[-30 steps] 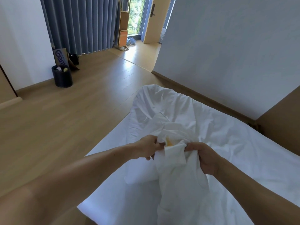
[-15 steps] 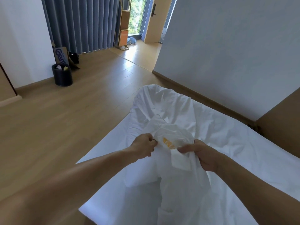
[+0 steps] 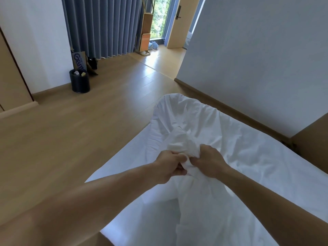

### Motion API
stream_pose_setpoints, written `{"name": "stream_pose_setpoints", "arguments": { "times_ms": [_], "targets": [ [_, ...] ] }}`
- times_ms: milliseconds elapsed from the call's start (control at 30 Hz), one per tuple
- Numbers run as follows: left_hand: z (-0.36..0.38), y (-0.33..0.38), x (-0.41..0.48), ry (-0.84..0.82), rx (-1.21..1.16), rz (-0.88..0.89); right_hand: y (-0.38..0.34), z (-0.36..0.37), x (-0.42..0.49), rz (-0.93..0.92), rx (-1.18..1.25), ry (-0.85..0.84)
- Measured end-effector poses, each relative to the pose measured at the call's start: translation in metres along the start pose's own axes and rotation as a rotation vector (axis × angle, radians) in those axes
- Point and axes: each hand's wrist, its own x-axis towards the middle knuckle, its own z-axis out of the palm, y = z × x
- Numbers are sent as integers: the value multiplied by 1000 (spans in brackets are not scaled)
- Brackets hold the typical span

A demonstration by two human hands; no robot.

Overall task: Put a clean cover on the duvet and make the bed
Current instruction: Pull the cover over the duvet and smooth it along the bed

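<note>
Two hands meet over the near middle of the bed (image 3: pixel 131 203), both curled tight on one bunched wad of the white cover (image 3: pixel 183 148). The left hand (image 3: pixel 171 166) grips the wad from the left with its fingers folded under and its thumb on top. The right hand (image 3: pixel 208 161) clutches it from the right, knuckles up, and the two hands are just beside each other, all but touching. From the wad the cover runs far and right across the bed, rising in a rumpled hump at the far corner, and it also falls in a thick fold toward the near edge of the view between the forearms. Which layer is which in the white folds cannot be told, and the fingertips of both hands are buried in the cloth. The bed's near and right parts are cut off by the frame. On the wooden floor (image 3: pixel 74 139) far to the left, a dark bin (image 3: pixel 79 83) stands beside a paper bag (image 3: pixel 79 60) in front of the blue curtain (image 3: pixel 106 27), and a pale wall (image 3: pixel 257 59) runs along the far right side of the bed. Half a second ago the hands were apart, with a small flap of cloth hanging between them and an orange patch showing in the folds. Now the hands have closed together, the flap is gathered into the wad, and the orange patch is out of sight.
</note>
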Motion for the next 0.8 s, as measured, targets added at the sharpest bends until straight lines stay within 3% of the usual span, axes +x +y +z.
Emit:
{"name": "stream_pose_setpoints", "arguments": {
  "times_ms": [133,267,333,433,600,700,767,800],
  "targets": [
    [1,-3,1,-127,-181,-92,-1,11,-10,-72,-222,94],
    [13,-8,2,-200,-293,-122,5,12,-14,-167,-301,39],
    [18,-7,5,-176,-284,-109,6,15,-15,-275,-469,-23],
    [18,-9,13,-103,-255,-81,11,27,-14,-506,-746,118],
    [5,-10,30,43,-337,-38,20,38,-7,-734,-760,120],
    [1,-13,42,148,-372,-11,33,35,-3,-882,-588,-91],
    [3,-19,43,188,-381,1,46,16,12,-867,-164,-241],
    [3,-22,43,223,-407,7,50,2,25,-763,79,-269]
  ]
}}
